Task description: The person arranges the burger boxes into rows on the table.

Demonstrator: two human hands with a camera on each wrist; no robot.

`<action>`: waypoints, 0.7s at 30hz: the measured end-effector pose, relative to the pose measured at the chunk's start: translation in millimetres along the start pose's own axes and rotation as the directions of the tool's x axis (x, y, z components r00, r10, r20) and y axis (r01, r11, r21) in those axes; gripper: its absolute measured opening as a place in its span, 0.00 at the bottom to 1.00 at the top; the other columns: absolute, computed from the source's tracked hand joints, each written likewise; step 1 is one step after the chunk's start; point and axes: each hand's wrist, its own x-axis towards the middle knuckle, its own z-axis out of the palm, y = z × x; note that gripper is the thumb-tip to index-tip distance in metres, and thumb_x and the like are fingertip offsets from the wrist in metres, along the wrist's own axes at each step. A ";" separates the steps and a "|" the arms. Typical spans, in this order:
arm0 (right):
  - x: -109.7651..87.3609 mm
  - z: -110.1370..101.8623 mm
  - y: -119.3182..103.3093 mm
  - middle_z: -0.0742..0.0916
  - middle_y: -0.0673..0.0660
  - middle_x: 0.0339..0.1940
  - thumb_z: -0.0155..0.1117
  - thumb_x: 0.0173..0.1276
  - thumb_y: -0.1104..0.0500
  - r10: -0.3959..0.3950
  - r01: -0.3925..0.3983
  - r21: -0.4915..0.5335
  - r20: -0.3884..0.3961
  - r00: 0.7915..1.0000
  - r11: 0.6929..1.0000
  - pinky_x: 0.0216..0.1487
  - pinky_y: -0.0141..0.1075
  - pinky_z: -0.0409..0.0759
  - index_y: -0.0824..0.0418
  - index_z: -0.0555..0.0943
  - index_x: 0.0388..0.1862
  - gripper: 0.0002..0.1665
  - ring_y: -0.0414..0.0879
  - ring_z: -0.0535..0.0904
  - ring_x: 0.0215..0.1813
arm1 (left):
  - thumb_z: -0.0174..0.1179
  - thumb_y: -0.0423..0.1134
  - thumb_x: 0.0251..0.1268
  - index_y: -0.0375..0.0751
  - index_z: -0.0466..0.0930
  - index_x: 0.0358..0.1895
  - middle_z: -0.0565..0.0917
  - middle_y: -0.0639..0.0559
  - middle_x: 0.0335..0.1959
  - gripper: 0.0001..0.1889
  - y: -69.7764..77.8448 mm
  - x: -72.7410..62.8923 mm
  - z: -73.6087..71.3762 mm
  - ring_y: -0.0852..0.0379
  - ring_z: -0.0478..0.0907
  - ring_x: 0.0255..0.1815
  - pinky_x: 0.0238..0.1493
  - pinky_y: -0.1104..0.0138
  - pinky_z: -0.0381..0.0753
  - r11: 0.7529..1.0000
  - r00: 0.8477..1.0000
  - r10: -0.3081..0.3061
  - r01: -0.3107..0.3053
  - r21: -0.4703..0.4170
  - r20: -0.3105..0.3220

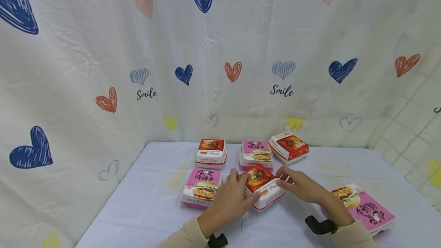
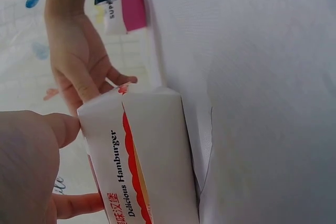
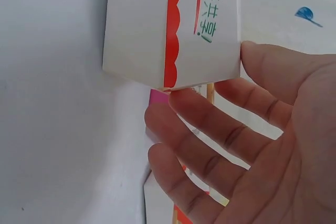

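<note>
A red-and-white hamburger box (image 1: 268,194) sits at the middle of the table, turned at an angle, its lid down. My left hand (image 1: 229,198) grips it from the left, thumb near the front corner and fingers over the top edge. At its right end my right hand (image 1: 304,187) holds a corner. In the right wrist view the thumb lies at the lid's edge of the box (image 3: 136,30) and the fingertips are by the seam. The left wrist view shows the box side (image 2: 157,150) printed "Delicious Hamburger". A pink hamburger box (image 1: 203,186) stands just left of my left hand.
Behind stand a red-and-white box (image 1: 211,154), a pink box (image 1: 256,154) and another red-and-white box (image 1: 289,148). A larger pink box (image 1: 368,209) lies at the right, partly behind my right forearm. A heart-printed curtain (image 1: 241,30) hangs behind the white-covered table (image 1: 138,202).
</note>
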 end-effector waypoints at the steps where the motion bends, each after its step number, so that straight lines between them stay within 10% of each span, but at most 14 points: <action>1: 0.0 0.1 0.4 0.83 0.54 0.41 0.63 0.76 0.49 0.002 -0.002 0.004 0.004 1.000 1.000 0.37 0.33 0.78 0.58 0.76 0.53 0.17 0.47 0.77 0.41 | 0.55 0.74 0.65 0.53 0.71 0.72 0.68 0.54 0.45 0.40 0.2 -0.3 -0.2 0.61 0.68 0.38 0.33 0.68 0.70 1.000 1.000 0.003 -0.003 0.003 0.000; 21: -0.9 2.1 2.9 0.77 0.68 0.68 0.63 0.76 0.49 -0.040 0.030 0.107 0.098 0.994 0.994 0.49 0.45 0.81 0.54 0.66 0.77 0.35 0.52 0.79 0.55 | 0.52 0.74 0.66 0.57 0.65 0.77 0.70 0.48 0.60 0.41 -1.4 0.9 3.3 0.56 0.73 0.49 0.47 0.59 0.82 1.000 0.999 -0.002 0.002 0.005 0.040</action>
